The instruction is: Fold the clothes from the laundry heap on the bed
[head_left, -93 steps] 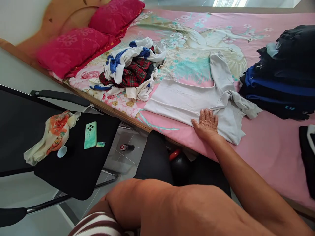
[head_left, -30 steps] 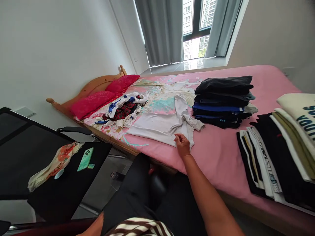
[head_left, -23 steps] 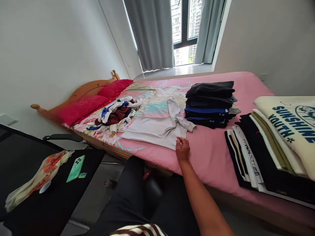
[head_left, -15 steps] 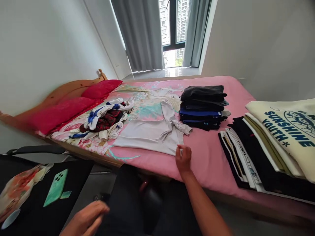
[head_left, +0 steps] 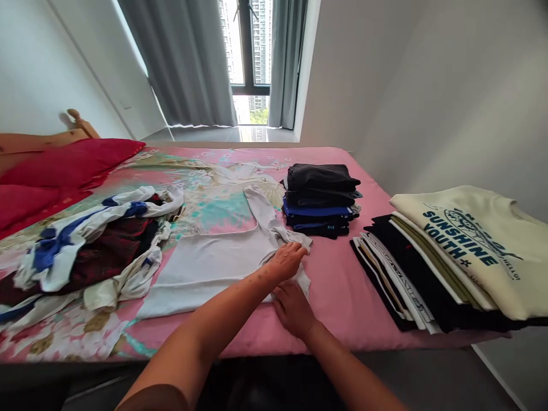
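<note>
Shirt (head_left: 205, 257), long-sleeved, spread flat, likely for reach; left hand (head_left: 287, 261) at bunched sleeve (head_left: 287, 234), right hand (head_left: 295, 309) beside; can't tell either grip.

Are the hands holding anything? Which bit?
The left hand is on the shirt by its sleeve, the right hand by its near edge. Whether either grips, I can't tell.
</note>
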Demonstrator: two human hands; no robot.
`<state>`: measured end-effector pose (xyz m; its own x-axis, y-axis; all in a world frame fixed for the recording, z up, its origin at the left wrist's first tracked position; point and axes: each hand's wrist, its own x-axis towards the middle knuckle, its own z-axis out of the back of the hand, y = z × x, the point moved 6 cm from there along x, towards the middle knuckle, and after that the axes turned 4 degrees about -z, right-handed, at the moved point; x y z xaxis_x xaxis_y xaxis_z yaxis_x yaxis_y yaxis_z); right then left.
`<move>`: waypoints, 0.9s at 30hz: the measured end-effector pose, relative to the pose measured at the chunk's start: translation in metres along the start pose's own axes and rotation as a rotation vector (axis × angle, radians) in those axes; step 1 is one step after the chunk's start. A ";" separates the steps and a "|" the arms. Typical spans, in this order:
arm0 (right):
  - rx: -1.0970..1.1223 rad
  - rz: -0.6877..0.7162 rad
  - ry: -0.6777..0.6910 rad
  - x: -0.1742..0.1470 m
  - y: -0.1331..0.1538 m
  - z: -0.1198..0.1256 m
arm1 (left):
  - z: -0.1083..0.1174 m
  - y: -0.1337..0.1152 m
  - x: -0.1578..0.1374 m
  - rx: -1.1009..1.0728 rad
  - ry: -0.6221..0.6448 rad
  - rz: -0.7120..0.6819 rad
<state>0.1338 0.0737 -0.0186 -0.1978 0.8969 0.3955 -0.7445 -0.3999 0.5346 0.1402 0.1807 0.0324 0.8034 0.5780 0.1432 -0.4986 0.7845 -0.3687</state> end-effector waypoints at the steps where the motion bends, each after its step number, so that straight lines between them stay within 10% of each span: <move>1: 0.007 -0.001 -0.002 0.000 0.000 0.000 | -0.005 0.004 0.014 -0.026 0.001 0.033; 7: 0.023 0.004 -0.043 0.001 -0.004 0.004 | 0.012 0.044 0.073 -0.228 -0.082 0.244; 15: 0.005 -0.018 -0.014 0.000 -0.007 0.001 | 0.145 0.101 0.104 -0.645 -0.271 0.402; 20: -0.058 -0.048 0.013 -0.002 -0.007 -0.002 | 0.207 0.093 0.089 -1.027 -0.366 0.416; 27: -0.072 -0.050 0.019 -0.004 -0.005 -0.005 | 0.236 0.056 0.050 -0.808 -0.158 0.206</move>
<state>0.1348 0.0731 -0.0265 -0.1709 0.9189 0.3554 -0.7973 -0.3410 0.4981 0.0756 0.3070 0.2355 0.6370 0.7636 0.1057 -0.1961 0.2932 -0.9357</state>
